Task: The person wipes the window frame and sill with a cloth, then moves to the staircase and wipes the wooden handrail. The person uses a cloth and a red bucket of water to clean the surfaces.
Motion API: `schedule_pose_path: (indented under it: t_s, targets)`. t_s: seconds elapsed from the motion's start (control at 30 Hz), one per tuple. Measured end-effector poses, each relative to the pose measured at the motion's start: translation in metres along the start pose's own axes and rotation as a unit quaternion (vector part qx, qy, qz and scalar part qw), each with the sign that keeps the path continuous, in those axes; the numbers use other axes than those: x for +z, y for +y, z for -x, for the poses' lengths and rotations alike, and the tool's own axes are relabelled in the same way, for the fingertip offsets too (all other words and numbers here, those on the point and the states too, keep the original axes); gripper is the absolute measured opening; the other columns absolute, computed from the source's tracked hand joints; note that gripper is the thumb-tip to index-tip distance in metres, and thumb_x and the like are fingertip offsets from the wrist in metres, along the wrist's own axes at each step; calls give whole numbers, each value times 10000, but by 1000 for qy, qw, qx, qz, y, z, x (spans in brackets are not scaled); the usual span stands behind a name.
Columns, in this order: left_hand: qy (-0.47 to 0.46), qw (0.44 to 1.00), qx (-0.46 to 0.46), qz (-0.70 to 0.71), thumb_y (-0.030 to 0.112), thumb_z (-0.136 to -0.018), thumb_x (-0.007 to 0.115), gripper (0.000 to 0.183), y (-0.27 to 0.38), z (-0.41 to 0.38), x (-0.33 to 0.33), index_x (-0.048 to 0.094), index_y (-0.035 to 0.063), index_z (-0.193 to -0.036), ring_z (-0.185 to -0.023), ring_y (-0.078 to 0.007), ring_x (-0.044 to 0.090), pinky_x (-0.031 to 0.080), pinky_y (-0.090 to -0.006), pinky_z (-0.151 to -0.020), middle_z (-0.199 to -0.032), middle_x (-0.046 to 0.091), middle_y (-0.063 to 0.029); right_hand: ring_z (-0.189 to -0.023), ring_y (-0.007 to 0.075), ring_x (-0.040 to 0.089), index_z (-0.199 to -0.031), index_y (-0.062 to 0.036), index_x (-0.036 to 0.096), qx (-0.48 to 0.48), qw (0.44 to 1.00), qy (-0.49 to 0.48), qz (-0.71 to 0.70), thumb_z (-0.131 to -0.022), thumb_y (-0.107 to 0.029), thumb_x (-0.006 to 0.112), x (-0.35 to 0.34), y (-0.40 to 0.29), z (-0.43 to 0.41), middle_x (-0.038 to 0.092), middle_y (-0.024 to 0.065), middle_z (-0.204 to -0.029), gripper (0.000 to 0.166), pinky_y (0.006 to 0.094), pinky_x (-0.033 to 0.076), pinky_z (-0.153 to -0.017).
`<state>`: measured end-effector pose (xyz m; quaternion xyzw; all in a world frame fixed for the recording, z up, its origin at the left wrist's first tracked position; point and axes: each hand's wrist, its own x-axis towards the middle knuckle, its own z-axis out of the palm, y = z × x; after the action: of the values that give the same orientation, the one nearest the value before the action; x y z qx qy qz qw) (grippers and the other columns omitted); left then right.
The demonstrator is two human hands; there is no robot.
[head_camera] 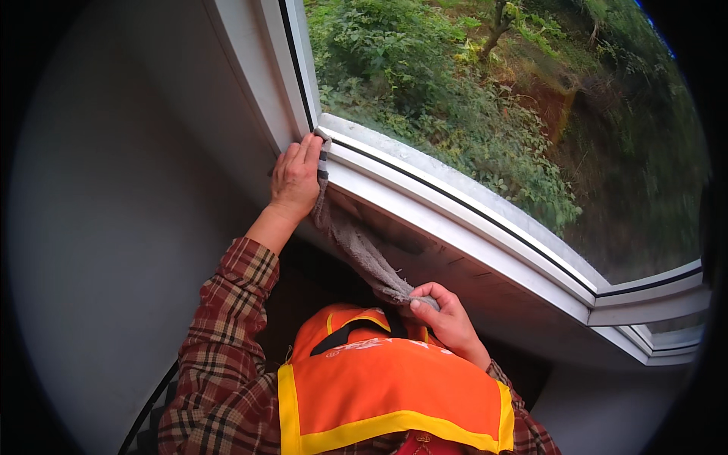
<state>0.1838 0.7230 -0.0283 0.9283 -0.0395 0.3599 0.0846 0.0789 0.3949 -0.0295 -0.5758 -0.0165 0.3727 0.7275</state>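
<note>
A grey cloth (364, 250) stretches between my two hands, twisted and hanging loose along its middle. My left hand (297, 173) presses one end, which has dark stripes, into the lower left corner of a white window frame (455, 213). Its fingertips rest where the upright and the bottom rail of the frame meet. Lower and to the right, my right hand (449, 321) pinches the other end of the cloth between thumb and fingers, apart from the frame. The window pane (443, 102) lies just beyond the bottom rail.
A pale wall (125, 199) runs along the left. Below the frame is a brownish, stained sill surface (409, 236). At the right, the frame meets another window section (648, 307) at an angle. An orange apron (392, 392) with yellow trim covers my front. Shrubs grow outside.
</note>
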Motion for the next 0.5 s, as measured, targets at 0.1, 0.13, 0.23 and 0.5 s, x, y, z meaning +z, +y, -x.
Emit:
schedule_pose_path:
  t_s: [0.1, 0.13, 0.23, 0.5]
  targets:
    - [7, 997, -16, 72, -23, -781, 502, 359, 20, 3, 6, 553, 20, -1134, -1015, -338, 546, 446, -417, -897, -1205, 576, -156, -800, 60, 536, -1005, -40, 562, -4, 1000, 4, -9, -915, -113, 610, -2, 7, 0, 597, -9, -878, 125, 224, 458, -733]
    - [11, 996, 1, 89, -34, -773, 491, 380, 31, 8, 6, 552, 16, -1145, -1021, -343, 542, 440, -416, -911, -1211, 574, -157, -788, 59, 536, -1007, -42, 562, -18, 1000, 4, 1, -916, -115, 611, -4, 9, 0, 598, -7, -875, 127, 222, 458, -723]
    - [8, 994, -10, 112, -66, -745, 462, 458, 40, 7, 3, 552, 16, -1186, -1070, -349, 503, 394, -423, -974, -1244, 558, -144, -767, 57, 535, -1010, -48, 563, -54, 998, 10, 6, -920, -128, 608, -8, 12, 1, 594, 1, -860, 128, 216, 457, -687]
    - [-5, 990, -17, 138, -35, -763, 458, 447, 93, 9, 11, 519, -67, -1205, -1104, -399, 458, 367, -459, -983, -1223, 482, -224, -757, 62, 529, -1008, -54, 567, -37, 997, 67, -23, -924, -151, 607, 2, -3, 21, 576, 0, -827, 134, 209, 450, -635]
